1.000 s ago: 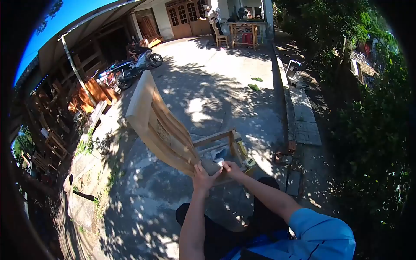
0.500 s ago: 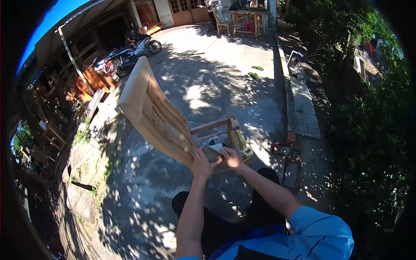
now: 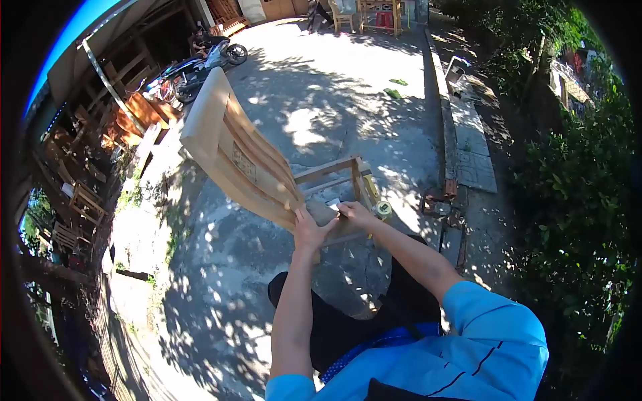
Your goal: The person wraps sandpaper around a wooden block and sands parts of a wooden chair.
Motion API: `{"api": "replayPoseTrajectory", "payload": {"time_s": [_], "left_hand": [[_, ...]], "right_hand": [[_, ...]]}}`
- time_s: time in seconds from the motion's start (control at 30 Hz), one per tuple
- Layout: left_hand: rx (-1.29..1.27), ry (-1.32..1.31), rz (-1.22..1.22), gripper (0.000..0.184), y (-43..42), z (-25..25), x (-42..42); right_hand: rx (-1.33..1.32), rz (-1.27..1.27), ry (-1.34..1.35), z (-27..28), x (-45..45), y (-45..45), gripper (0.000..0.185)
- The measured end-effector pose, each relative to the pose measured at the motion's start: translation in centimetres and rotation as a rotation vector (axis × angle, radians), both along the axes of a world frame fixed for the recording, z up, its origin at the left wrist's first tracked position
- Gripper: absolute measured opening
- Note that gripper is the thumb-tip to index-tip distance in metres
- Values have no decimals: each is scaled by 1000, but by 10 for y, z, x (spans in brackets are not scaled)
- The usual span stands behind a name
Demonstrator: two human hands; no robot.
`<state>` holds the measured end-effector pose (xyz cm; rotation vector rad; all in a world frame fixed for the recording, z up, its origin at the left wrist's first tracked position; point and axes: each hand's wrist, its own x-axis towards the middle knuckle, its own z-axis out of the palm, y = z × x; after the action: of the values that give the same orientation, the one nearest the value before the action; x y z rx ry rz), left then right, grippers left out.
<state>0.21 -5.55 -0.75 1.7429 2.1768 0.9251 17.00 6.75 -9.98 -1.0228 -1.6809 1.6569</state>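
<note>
A bare wooden chair [image 3: 221,157] with a tall, curved, slatted back stands tilted in front of me, its open frame [image 3: 328,171] to the right. Between my hands is a brownish-grey sheet with a white side, which looks like sandpaper [image 3: 321,212]. My left hand [image 3: 309,232] grips its near left edge, close to the bottom of the chair back. The fingers of my right hand [image 3: 356,214] pinch the right end, where a white corner shows. Just beyond the right hand sits a pale yellow roll, perhaps tape [image 3: 383,209].
Concrete ground [image 3: 321,127] with dappled shade surrounds the chair. A motorbike [image 3: 200,70] and wooden pieces [image 3: 137,113] stand at the left. A person [image 3: 317,15] is near a table [image 3: 380,15] and another chair at the back. A low kerb [image 3: 441,113] and bushes [image 3: 575,200] line the right.
The view has shifted, so most of the scene sits higher. Both hands still hold the sheet, which now shows less of its white side and lies flatter.
</note>
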Motion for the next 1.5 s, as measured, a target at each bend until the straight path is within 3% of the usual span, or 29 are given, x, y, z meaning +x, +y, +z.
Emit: {"api": "replayPoseTrajectory", "payload": {"time_s": [0.07,0.17,0.27,0.37,0.47,0.6,0.63,0.77,0.87,0.9,1.0,1.2,1.27,1.4,1.5], "left_hand": [[49,12,-4,109,-5,-9,-2],[63,-34,-42,105,-8,-13,-11],[49,-29,-48,103,-14,-10,-12],[33,-4,-25,104,-12,-8,-14],[-5,-59,1,104,-9,4,-8],[12,-49,-20,104,-3,6,-5],[-6,-52,-18,104,-4,5,-4],[16,-58,-23,108,1,-1,-3],[-42,-67,-20,112,6,13,-8],[-60,-56,-31,113,8,12,-8],[-95,-9,-39,116,5,12,-7],[-148,-18,-2,112,12,17,-1],[-100,73,3,110,17,5,-1],[-170,79,-41,110,23,9,5],[-158,101,-60,106,25,13,13]], "right_hand": [[66,16,34,23,-4,-8,41],[154,34,136,6,-6,-9,45],[52,-106,-204,-24,-4,-3,42],[151,-89,-212,5,-11,-11,40],[138,-68,-6,37,-21,-21,40],[-50,-208,-3,1,-16,-15,39],[38,-210,-143,-29,-15,0,38],[97,-48,51,35,-14,-20,40],[134,-94,175,30,-14,-18,38],[51,-153,126,21,-13,-15,38],[125,-133,-8,-2,-12,-4,37],[220,-109,195,68,-8,-32,35],[299,-125,124,45,-8,-19,36],[466,-177,25,99,4,-49,30],[571,-131,-39,107,9,-48,28]]}}
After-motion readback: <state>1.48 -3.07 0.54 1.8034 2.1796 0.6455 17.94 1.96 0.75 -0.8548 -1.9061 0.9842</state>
